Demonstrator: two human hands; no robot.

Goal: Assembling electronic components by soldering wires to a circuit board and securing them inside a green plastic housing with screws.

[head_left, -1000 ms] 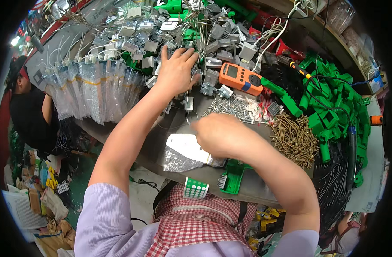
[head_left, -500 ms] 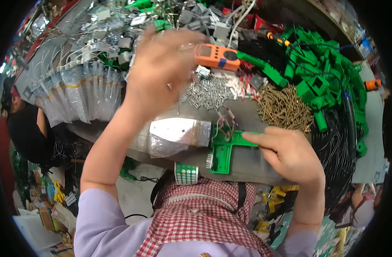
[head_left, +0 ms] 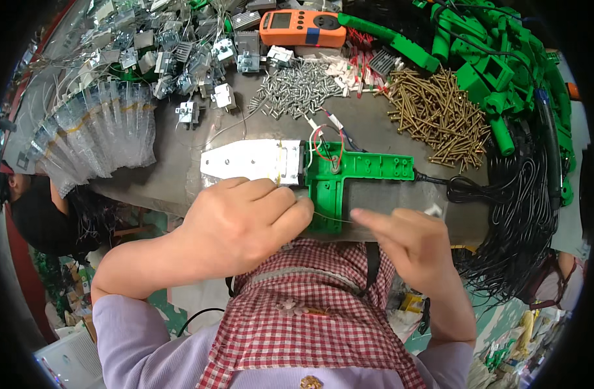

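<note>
A green plastic handle casing, open on its upper side, lies before me with a white metal plate joined at its left. Red and white leads stick up from the casing. Just below the plate, my left hand is closed in a fist. A thin wire stretches from it across the casing's lower arm to my right hand. That hand is closed, its index finger pointing left and meeting the wire's end. A small white piece, blurred, shows just above the right knuckles.
Silver screws and brass-coloured screws lie in heaps beyond the casing. An orange meter sits behind them. Small metal parts and plastic sleeves cover the left; green casings and black cables the right.
My left hand has come down from the parts pile to beside the white plate. My right hand has left the casing's handle and moved lower. A thin wire now shows between the hands.
</note>
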